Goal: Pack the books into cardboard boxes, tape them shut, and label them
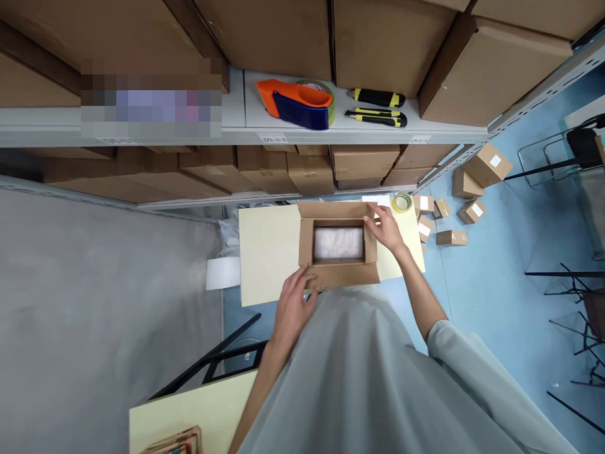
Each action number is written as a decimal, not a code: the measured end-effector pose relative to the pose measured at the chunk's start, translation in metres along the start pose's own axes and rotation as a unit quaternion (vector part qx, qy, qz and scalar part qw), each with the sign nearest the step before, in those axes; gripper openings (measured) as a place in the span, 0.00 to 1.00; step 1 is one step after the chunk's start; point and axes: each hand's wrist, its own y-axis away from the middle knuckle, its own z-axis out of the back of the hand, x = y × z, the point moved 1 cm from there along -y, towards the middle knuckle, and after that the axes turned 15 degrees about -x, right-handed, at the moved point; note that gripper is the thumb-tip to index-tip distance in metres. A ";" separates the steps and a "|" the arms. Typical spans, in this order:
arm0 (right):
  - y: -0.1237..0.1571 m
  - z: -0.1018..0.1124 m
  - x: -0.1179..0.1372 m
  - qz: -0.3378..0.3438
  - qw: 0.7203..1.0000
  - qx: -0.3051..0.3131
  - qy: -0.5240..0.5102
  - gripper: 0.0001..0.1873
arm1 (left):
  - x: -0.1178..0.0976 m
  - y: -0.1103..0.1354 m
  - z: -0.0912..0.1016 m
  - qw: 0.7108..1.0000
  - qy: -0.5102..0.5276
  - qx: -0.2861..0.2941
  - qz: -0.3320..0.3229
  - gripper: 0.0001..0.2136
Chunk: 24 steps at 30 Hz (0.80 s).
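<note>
An open cardboard box [307, 243] stands on the cream table [269, 252] with its flaps folded outward. Inside it lies a whitish item in clear wrapping [339, 243]; its kind I cannot make out. My left hand [295, 301] rests at the box's near left corner, its fingers apart and touching the near flap. At the far right corner, my right hand [384, 226] has its fingers spread, with fingertips on the right side and far flap. Neither hand grips the box.
On the shelf [236, 120] above lie an orange and blue tape dispenser [297, 101] and two utility knives [378, 98]. A tape roll [402, 202] sits at the table's far right. Several small boxes [451, 238] lie on the blue floor. Large cartons [392, 44] fill the shelving.
</note>
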 end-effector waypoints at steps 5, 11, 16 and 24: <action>0.012 -0.016 -0.003 -0.034 0.997 -0.023 -0.067 0.37 | 0.007 -0.005 -0.018 0.998 -0.032 0.044 -0.035 0.27; 0.030 -0.008 -0.015 -0.121 0.979 -0.021 -0.166 0.41 | 0.015 -0.039 -0.026 0.999 -0.010 0.029 -0.026 0.49; 0.045 0.009 -0.021 -0.066 0.990 0.012 -0.125 0.30 | 0.014 -0.081 -0.030 0.999 -0.026 -0.024 -0.034 0.59; 0.036 0.009 -0.031 -0.013 0.999 0.026 -0.014 0.17 | 0.027 -0.102 -0.039 1.000 -0.002 0.010 0.014 0.53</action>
